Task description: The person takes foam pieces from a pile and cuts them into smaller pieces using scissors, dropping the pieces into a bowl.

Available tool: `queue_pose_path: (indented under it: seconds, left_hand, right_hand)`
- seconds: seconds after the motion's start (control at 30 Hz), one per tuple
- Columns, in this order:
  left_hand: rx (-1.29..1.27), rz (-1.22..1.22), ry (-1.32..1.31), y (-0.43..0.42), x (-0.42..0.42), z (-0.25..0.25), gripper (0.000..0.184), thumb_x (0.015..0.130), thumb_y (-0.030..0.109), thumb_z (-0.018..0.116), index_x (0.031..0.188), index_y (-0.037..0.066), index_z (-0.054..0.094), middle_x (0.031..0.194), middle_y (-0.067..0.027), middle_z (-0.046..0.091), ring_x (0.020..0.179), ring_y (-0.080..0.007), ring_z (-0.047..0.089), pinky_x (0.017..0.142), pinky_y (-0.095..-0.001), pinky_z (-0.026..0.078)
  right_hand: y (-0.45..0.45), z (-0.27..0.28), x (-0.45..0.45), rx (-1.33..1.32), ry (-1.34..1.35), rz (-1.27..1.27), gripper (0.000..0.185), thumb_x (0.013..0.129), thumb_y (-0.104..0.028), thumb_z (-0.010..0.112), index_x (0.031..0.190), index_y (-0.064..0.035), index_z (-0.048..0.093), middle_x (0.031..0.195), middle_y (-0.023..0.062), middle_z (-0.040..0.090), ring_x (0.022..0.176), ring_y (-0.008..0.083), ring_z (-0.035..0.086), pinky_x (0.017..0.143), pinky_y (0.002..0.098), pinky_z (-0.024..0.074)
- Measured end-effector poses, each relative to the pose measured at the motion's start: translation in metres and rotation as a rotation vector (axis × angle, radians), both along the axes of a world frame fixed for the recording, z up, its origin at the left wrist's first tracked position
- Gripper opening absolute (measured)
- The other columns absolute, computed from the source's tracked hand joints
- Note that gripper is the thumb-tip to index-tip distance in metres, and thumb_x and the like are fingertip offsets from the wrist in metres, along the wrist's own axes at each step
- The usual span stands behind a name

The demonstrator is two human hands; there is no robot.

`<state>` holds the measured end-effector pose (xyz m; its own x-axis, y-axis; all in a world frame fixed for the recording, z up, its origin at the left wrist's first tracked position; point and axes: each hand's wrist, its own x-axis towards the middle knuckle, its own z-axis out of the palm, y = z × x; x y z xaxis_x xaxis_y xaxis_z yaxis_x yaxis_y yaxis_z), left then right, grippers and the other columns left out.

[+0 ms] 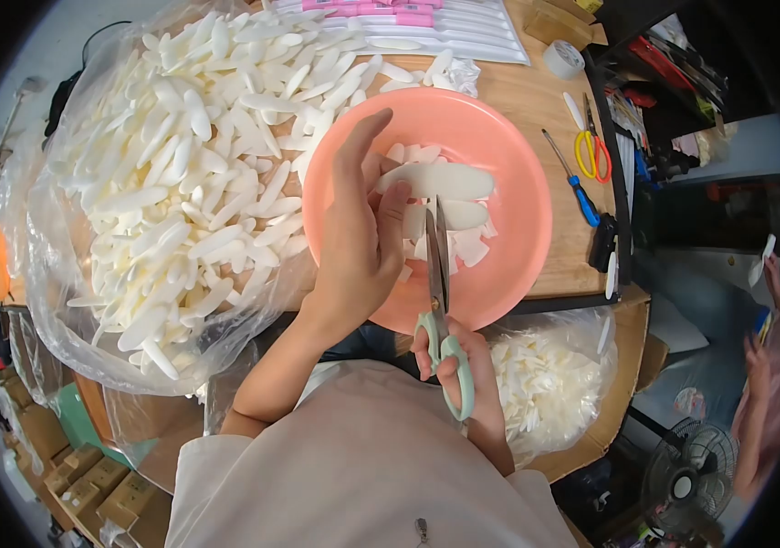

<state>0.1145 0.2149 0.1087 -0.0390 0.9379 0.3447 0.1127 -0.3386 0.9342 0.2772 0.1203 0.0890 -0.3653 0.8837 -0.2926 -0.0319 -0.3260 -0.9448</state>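
My left hand [362,219] pinches a flat white oval foam piece [449,181] over the bowl, thumb on its near edge. A second white oval piece [463,216] shows just below it; whether my hand also holds this one I cannot tell. In my right hand [467,374] are scissors [452,352] with pale green handles. Their blades point up toward the white pieces, the tips at the held piece's lower edge. Underneath stands a pink plastic bowl [522,233], with cut white bits [470,249] lying at its bottom.
A big heap of white oval pieces [198,164] spills from a clear plastic bag on the left. On the right lie a blue screwdriver [581,196], yellow-orange scissors [593,155] and a tape roll [563,59]. A bag of white pieces [549,384] sits below the table edge. Another person [764,365] is at far right.
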Motion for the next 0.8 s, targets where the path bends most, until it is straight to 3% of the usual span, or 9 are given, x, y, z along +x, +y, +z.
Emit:
queue_pose_path:
  seconds: [0.1,0.17,0.4,0.5,0.57,0.6,0.7,0.73,0.8]
  left_hand:
    - [0.025,0.013,0.085,0.001,-0.002,-0.002,0.050,0.098,-0.007,0.037,0.144,0.004,0.020,0.093,-0.0114,0.053,0.078,-0.0131,0.054,0.070,-0.0256,0.046]
    - [0.029,0.013,0.135,0.003,-0.004,-0.004,0.050,0.098,-0.007,0.037,0.144,0.004,0.020,0.093,-0.0117,0.053,0.079,-0.0135,0.055,0.072,-0.0259,0.047]
    - [0.056,0.073,0.157,0.006,-0.013,-0.009,0.048,0.098,-0.006,0.039,0.142,0.003,0.024,0.096,-0.0127,0.056,0.086,-0.0153,0.059,0.076,-0.0263,0.049]
    - [0.030,0.088,0.132,0.006,-0.014,-0.004,0.048,0.098,-0.005,0.040,0.142,0.004,0.025,0.097,-0.0128,0.058,0.085,-0.0147,0.059,0.075,-0.0256,0.049]
    - [0.002,0.093,0.091,0.005,-0.013,0.005,0.048,0.098,-0.004,0.041,0.142,0.004,0.025,0.098,-0.0129,0.059,0.084,-0.0142,0.058,0.074,-0.0250,0.049]
    - [-0.007,0.118,-0.005,0.004,-0.011,0.009,0.047,0.097,-0.006,0.040,0.141,0.002,0.026,0.096,-0.0119,0.058,0.079,-0.0137,0.057,0.070,-0.0246,0.047]
    - [-0.037,0.112,-0.092,0.002,-0.013,0.018,0.046,0.099,-0.004,0.040,0.142,0.003,0.024,0.093,-0.0102,0.059,0.076,-0.0113,0.056,0.066,-0.0236,0.045]
    - [-0.031,0.108,-0.086,0.002,-0.013,0.019,0.046,0.098,-0.005,0.040,0.141,0.003,0.026,0.095,-0.0106,0.058,0.077,-0.0110,0.057,0.066,-0.0233,0.045]
    - [-0.024,0.112,-0.078,0.001,-0.015,0.020,0.046,0.097,-0.006,0.041,0.140,0.003,0.028,0.097,-0.0109,0.058,0.078,-0.0107,0.057,0.066,-0.0231,0.045]
  right_hand:
    - [-0.005,-0.006,0.002,-0.036,0.003,-0.017,0.083,0.071,-0.080,0.054,0.088,0.0003,0.054,0.067,-0.0005,0.047,0.058,0.0084,0.047,0.053,0.0227,0.0386]
    - [-0.011,-0.012,0.008,-0.018,0.255,0.001,0.054,0.088,-0.051,0.065,0.095,0.0009,0.057,0.085,0.0027,0.052,0.066,0.0078,0.048,0.059,0.0219,0.0406]
    - [-0.013,-0.001,0.003,-0.070,0.295,0.038,0.067,0.084,-0.065,0.059,0.096,0.0014,0.055,0.082,0.0035,0.051,0.068,0.0101,0.049,0.058,0.0247,0.0414]
    - [-0.013,0.002,0.004,-0.096,0.405,0.057,0.070,0.085,-0.071,0.049,0.091,-0.0012,0.052,0.077,0.0038,0.051,0.068,0.0106,0.049,0.057,0.0252,0.0407]
    - [-0.015,-0.002,0.002,-0.109,0.434,-0.170,0.084,0.079,-0.085,0.032,0.084,-0.0027,0.047,0.071,0.0061,0.049,0.061,0.0137,0.049,0.051,0.0256,0.0394]
    - [-0.010,-0.004,0.011,-0.063,0.397,-0.078,0.084,0.080,-0.084,0.029,0.086,-0.0026,0.047,0.071,0.0081,0.051,0.060,0.0152,0.050,0.052,0.0261,0.0413]
    - [-0.001,0.005,0.012,-0.084,0.192,-0.011,0.086,0.080,-0.085,0.027,0.089,-0.0023,0.048,0.072,0.0081,0.052,0.061,0.0155,0.050,0.053,0.0260,0.0426]
    - [-0.003,0.002,0.014,-0.142,0.361,0.034,0.074,0.087,-0.076,0.036,0.088,-0.0034,0.051,0.073,0.0020,0.048,0.065,0.0110,0.048,0.059,0.0234,0.0375]
    - [-0.007,0.000,0.011,-0.130,0.358,0.057,0.073,0.088,-0.074,0.039,0.092,-0.0027,0.052,0.075,0.0019,0.049,0.065,0.0112,0.048,0.059,0.0236,0.0377]
